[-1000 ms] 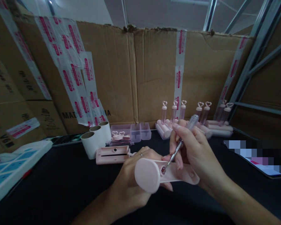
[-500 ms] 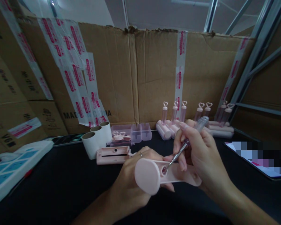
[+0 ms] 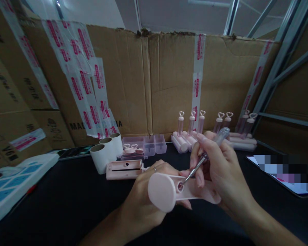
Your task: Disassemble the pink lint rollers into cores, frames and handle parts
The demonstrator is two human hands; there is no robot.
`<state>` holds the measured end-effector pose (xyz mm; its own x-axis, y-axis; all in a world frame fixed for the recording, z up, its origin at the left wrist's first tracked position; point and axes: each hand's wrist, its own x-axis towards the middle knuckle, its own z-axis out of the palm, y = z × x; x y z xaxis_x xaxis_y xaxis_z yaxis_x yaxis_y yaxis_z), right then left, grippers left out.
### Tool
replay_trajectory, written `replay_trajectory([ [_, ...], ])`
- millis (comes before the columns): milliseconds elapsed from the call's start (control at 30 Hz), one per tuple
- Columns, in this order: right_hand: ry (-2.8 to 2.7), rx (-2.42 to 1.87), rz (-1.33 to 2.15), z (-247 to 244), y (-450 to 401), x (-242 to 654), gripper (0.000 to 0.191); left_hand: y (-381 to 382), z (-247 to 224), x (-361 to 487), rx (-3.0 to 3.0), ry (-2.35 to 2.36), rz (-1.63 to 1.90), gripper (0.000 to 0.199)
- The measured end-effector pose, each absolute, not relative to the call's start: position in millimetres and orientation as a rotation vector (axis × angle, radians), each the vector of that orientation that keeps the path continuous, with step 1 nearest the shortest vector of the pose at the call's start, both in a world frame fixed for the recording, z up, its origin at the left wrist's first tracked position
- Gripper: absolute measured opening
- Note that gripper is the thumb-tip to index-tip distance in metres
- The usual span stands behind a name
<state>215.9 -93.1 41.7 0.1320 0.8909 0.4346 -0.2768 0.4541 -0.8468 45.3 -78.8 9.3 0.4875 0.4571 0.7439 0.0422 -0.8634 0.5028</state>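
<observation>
A pale pink plastic part (image 3: 162, 192) with a rounded end is gripped by my left hand (image 3: 143, 191), whose fingers pass behind it. My right hand (image 3: 220, 167) is closed on a screwdriver (image 3: 204, 158) with a clear handle. The screwdriver's tip sits at the round hole in the pink part, where something reddish shows. The fingers of my right hand are also close to the part's far end. Behind my left hand lies another pink piece (image 3: 124, 173) with a long dark slot and a small hole.
White tubes (image 3: 98, 159) stand beside a clear compartment box (image 3: 149, 146). Several pink pieces with heart-topped tubes (image 3: 180, 124) line the back. A phone (image 3: 282, 176) lies right, a power strip (image 3: 20, 182) left. A cardboard wall (image 3: 169, 82) rises behind.
</observation>
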Motion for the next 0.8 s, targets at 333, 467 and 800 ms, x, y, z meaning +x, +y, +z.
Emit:
replay_trajectory([
  [333, -1.114, -0.676, 1.032, 41.9, -92.0, 214.9, 0.040, -77.8, 11.3, 44.7, 2.341, 0.427, 1.365, 0.019],
  [467, -1.082, -0.681, 1.089, 39.1, -90.2, 214.3, 0.039, -77.6, 11.6, 44.5, 2.367, 0.417, 1.373, 0.016],
  [800, -1.103, -0.693, 1.129, 38.4, -87.5, 213.9, 0.045, -77.3, 11.5, 43.9, 2.298, 0.351, 1.323, 0.022],
])
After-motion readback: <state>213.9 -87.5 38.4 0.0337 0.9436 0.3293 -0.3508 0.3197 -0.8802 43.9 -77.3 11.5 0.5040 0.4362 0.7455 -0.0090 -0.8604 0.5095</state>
